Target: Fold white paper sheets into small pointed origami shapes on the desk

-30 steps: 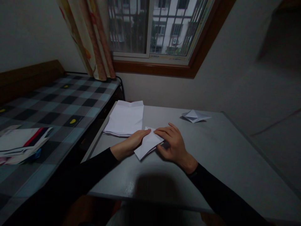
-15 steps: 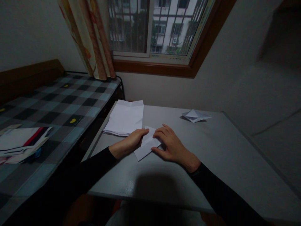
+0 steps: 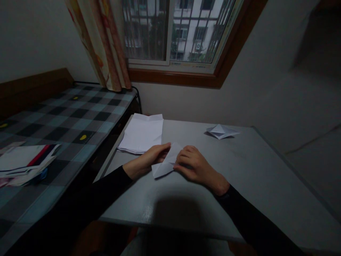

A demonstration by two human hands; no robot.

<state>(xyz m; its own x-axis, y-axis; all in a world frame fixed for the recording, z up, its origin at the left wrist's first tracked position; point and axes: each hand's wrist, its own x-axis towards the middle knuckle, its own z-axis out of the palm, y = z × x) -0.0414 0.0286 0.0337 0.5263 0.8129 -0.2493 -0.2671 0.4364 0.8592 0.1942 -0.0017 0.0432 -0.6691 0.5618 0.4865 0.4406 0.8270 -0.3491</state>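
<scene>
A folded sheet of white paper (image 3: 167, 165) is held between my two hands just above the table's near middle. My left hand (image 3: 152, 157) grips its left side, the thumb along the upper edge and the other fingers partly hidden behind. On the right side, my right hand (image 3: 192, 163) pinches the paper between thumb and curled fingers. The paper shows creases and a raised flap. Beyond my left hand lies a stack of white paper (image 3: 142, 132). A folded paper boat (image 3: 221, 131) rests at the table's far right.
The pale table (image 3: 239, 170) stands against the wall below a window (image 3: 170, 32). To the left is a bed with a checked cover (image 3: 87, 106), and folded cloth items (image 3: 23, 160) lie on it. A patterned curtain (image 3: 106, 46) hangs by the window.
The paper has been turned and its folds partly opened, with a flap now raised. My right hand's fingers have curled in more tightly, and my left thumb has shifted slightly.
</scene>
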